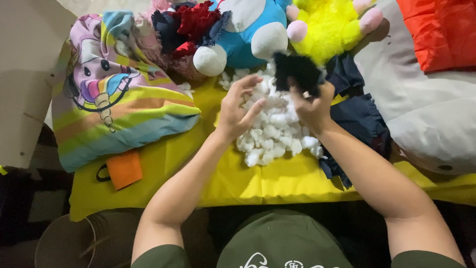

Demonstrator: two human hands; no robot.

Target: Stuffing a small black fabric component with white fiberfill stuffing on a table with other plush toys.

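I see my right hand [311, 106] with its grip clamped on a fuzzy black fabric piece [296, 71] above the lumpy white stuffing pile [272, 130] on the yellow-covered counter [258, 181]; my left hand [238, 109] hovers there, fingers apart.

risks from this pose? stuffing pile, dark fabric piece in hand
1. The white stuffing pile is loose clumps; the left hand raking through it could scatter bits off the yellow cloth.
2. The right hand grips the dark fabric piece close under the yellow plush toy; lifting may nudge it.
3. Frayed navy fabric by the right wrist could snag.
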